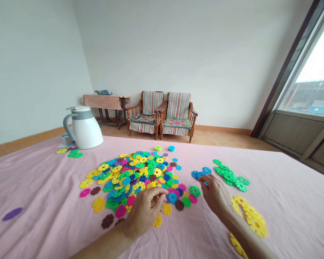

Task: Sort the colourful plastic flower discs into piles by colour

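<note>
A big mixed pile of coloured plastic snowflake discs [132,176] lies on the pink tablecloth [43,201]. My left hand [145,208] rests at the pile's near edge with its fingers pinched together; what they hold is hidden. My right hand [216,194] reaches forward beside a small group of blue discs [201,172], its fingertips closed on a blue disc. A sorted group of green discs [230,176] lies just right of that hand. Yellow discs [251,217] lie along my right forearm.
A white jug with a grey handle [82,131] stands at the far left of the table, with a few green and yellow discs [70,153] beside it. A lone purple disc [12,213] lies near left. Two striped armchairs [162,115] and a small table stand by the wall.
</note>
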Available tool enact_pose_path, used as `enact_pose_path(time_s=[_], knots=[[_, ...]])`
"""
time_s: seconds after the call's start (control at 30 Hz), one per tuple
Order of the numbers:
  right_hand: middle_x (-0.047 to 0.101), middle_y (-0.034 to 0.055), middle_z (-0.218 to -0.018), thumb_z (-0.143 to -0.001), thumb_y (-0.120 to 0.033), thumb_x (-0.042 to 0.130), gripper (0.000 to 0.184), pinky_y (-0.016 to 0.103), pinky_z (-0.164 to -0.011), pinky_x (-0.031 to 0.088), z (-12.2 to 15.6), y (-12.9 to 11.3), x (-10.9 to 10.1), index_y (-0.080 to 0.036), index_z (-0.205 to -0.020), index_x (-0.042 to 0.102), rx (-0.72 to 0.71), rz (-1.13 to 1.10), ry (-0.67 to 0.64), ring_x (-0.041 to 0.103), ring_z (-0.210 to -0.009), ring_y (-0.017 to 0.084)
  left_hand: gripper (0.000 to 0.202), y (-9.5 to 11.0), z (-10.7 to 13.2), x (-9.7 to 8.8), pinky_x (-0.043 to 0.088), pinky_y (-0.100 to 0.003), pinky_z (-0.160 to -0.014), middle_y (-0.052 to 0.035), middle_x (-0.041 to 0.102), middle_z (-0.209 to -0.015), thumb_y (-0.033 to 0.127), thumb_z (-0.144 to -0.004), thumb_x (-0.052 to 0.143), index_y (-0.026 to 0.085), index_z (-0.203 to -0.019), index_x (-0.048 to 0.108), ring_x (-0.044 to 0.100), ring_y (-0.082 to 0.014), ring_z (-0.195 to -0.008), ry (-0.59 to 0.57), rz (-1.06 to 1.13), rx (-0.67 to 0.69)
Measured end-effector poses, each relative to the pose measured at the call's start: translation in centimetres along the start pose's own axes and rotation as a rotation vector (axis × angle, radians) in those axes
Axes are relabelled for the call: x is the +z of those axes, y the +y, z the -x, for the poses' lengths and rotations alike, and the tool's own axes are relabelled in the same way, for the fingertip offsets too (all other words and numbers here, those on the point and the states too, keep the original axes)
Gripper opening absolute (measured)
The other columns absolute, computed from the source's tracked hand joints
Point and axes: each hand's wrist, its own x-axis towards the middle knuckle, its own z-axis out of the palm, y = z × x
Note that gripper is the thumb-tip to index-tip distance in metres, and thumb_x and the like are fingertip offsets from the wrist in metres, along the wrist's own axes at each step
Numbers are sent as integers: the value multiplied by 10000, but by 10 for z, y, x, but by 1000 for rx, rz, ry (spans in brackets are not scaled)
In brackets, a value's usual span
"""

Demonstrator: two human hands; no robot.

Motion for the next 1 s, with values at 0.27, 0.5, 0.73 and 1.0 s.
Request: enact_pose_path(time_s=[0.27,0.5,0.73,1.0], knots=[[648,56,-825,-742,-64,430,325,266,-762,391,4,-9,-7,-215,-815,708,-215,-21,-226,577,-858,180,197,1,0,-1,485,-188,-534,-19,657,-706,288,-873,490,175,-902,649,619,-122,-598,-2,-32,24],[642,64,-865,-719,-36,428,341,299,-786,382,3,-10,-11,-214,-854,685,-181,109,-240,571,-890,198,190,5,0,-3,491,-190,-546,-19,681,-732,269,-866,495,183,-901,661,618,-123,-612,20,-64,48],[620,77,-1059,-752,-129,480,354,337,-855,391,4,1,-7,-220,-1060,629,-333,-49,-264,538,-984,216,191,6,-1,-3,496,-188,-548,-17,677,-706,262,-866,493,181,-888,664,620,-121,-603,5,-68,61],[614,79,-958,-767,-175,498,256,333,-807,407,2,7,-4,-193,-978,640,-268,-18,-232,548,-924,219,187,3,0,-3,501,-189,-549,-20,684,-731,269,-867,495,189,-895,662,632,-126,-620,4,-57,47]])
